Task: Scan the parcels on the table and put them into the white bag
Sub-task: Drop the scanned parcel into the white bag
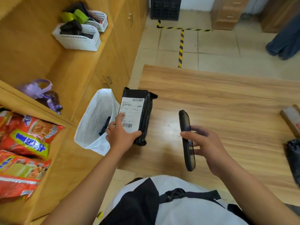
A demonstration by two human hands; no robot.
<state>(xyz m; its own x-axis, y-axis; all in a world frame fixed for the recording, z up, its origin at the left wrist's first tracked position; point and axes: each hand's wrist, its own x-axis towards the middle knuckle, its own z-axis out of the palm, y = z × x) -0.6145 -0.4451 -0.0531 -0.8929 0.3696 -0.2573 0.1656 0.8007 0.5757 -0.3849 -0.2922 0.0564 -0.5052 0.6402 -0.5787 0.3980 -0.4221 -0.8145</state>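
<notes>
A black parcel (144,111) with a white shipping label and barcodes lies at the wooden table's (219,98) left edge. My left hand (120,135) grips its near end, thumb along the bottom edge and fingers on the label. Just left of the parcel, beside the table, the white bag (95,116) stands open with a dark item inside. My right hand (204,143) holds a black handheld scanner (187,140) on edge above the table, to the right of the parcel. Another black parcel (294,158) and a brown box (292,119) lie at the table's right edge.
A wooden cabinet on the left carries white baskets (78,36) of dark items, a purple bottle (35,89) and red snack packs (24,143). Yellow-black tape (181,47) marks the tiled floor. A black crate (165,8) stands at the back. Someone's trouser legs (285,41) are far right.
</notes>
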